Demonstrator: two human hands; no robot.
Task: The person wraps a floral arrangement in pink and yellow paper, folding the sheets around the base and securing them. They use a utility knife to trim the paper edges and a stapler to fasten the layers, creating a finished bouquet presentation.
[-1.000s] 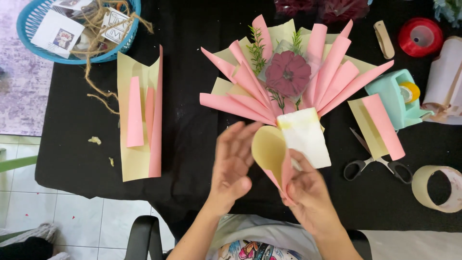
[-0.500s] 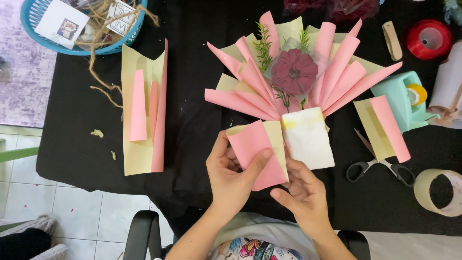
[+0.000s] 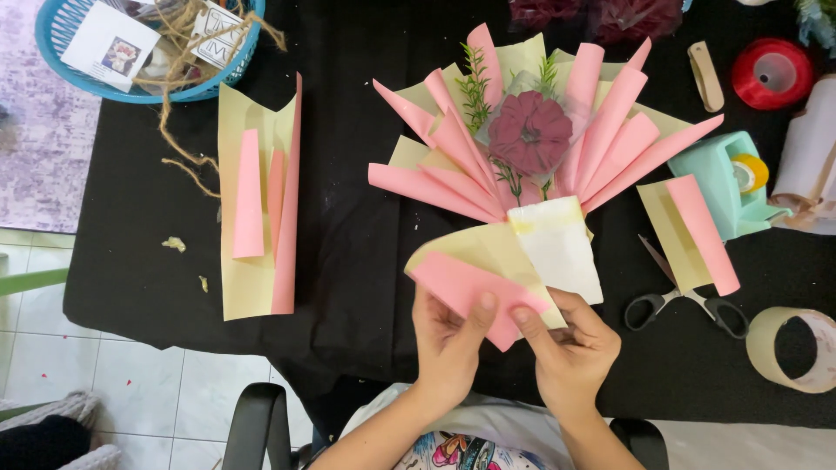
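My left hand [image 3: 448,344] comes up from the near table edge with the palm turned toward me, fingers curled under and the thumb laid across the front of a folded two-tone paper sheet, pink on one face and pale yellow on the other [image 3: 477,280]. My right hand [image 3: 570,348] mirrors it from the other side, index finger pressed onto the pink fold and the rest of the fingers half closed beneath. Both hands pinch the same sheet, neither fully clenched.

The sheet sits just above the near edge of the black tablecloth [image 3: 348,218], directly below the paper bouquet [image 3: 540,139]. Its pink strip runs with its long axis slanting from upper left down to lower right, and the yellow flap rises behind it to meet the white wrapped stem of the bouquet [image 3: 562,248]. The bouquet fans away from me, its pink rolls pointing outward around a dark red flower.

To my left lies a flat stack of yellow and pink sheets [image 3: 257,209], long axis running away from me. Beyond it, the blue plastic basket [image 3: 61,61] holds cards and a tangle of jute twine that trails out onto the cloth. On my right are black-handled scissors [image 3: 684,300], a mint-green tape dispenser [image 3: 727,183] with a yellow roll inside it, and a roll of clear tape [image 3: 788,348].
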